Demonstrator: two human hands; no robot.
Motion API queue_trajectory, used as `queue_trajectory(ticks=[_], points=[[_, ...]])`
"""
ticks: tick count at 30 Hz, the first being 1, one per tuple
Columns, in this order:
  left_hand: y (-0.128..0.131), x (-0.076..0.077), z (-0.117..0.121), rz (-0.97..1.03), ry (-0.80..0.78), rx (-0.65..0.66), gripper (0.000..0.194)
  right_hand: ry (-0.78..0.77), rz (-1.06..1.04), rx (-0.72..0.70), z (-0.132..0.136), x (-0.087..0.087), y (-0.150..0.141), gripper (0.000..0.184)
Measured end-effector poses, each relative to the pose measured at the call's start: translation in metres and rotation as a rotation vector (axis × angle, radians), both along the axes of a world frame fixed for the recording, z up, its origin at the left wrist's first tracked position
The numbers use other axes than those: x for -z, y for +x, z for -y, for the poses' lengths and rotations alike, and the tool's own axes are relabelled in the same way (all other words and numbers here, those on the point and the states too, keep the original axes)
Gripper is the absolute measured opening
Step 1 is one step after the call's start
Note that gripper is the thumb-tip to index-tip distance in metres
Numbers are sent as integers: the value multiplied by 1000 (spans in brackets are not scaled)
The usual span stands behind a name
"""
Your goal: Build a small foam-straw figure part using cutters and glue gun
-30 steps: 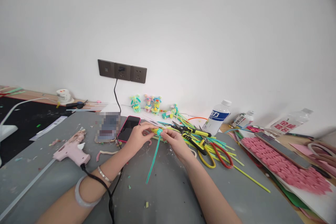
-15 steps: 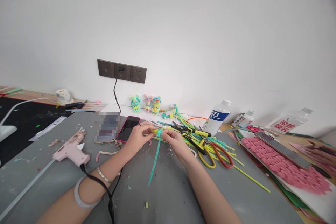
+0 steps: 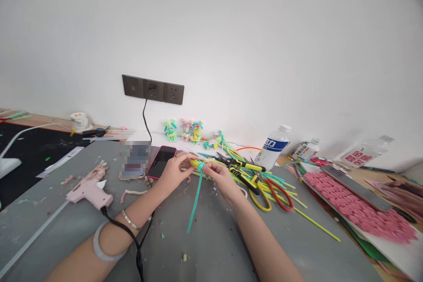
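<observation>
My left hand [image 3: 173, 170] and my right hand [image 3: 220, 176] meet over the grey table mat [image 3: 211, 246], both pinched on a small yellow and teal coiled piece [image 3: 199, 165]. A long teal strip [image 3: 194, 200] hangs from that piece down onto the mat toward me. My left wrist wears a pale bangle and a thin bracelet. Just right of my right hand lies a pile of green and yellow strips [image 3: 264, 183] with yellow-handled pliers [image 3: 243, 172] on top.
A pink glue gun [image 3: 89, 187] with a black cord lies at left. A pink-edged phone [image 3: 161, 161] sits behind my left hand. Small finished figures [image 3: 185, 130] stand by the wall. A water bottle [image 3: 272, 146], a board of pink pieces [image 3: 360, 211] and another person's hand [image 3: 405, 189] are at right.
My fingers have shifted slightly on the coiled piece, and the teal strip's free end has swung a little to the right. The other person's hand at far right has moved.
</observation>
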State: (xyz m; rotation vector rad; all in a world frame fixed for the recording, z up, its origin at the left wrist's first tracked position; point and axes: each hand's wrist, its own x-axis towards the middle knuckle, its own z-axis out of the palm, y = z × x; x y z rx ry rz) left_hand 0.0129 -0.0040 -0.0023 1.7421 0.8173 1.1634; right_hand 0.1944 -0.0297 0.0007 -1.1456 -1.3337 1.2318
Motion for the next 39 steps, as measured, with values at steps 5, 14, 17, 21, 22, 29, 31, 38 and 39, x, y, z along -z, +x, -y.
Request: queue_trajectory(ticks=[5, 14, 17, 21, 22, 29, 31, 38, 39], points=[[-2, 2, -3, -13, 52, -4, 18, -6, 9, -9, 0, -1, 0, 43], [-3, -5, 0, -17, -21, -15, 29, -6, -19, -36, -1, -4, 9, 38], [-3, -5, -1, -9, -46, -35, 35, -19, -63, 32, -2, -3, 12, 40], [-4, -2, -3, 7, -62, -80, 32, -18, -104, 156, -5, 0, 17, 40], [-4, -2, -4, 5, -50, -85, 29, -7, -120, 182, -7, 1, 18, 39], [-4, -7, 1, -58, 22, -28, 30, 40, -231, 303, -13, 4, 26, 37], [-4, -7, 3, -72, 5, -7, 29, 54, -231, 306, -11, 2, 24, 35], [-3, -9, 4, -274, 99, 35, 14, 44, -243, 299, -11, 4, 22, 33], [-3, -9, 4, -296, 111, 46, 13, 35, -250, 301, -12, 5, 22, 35]])
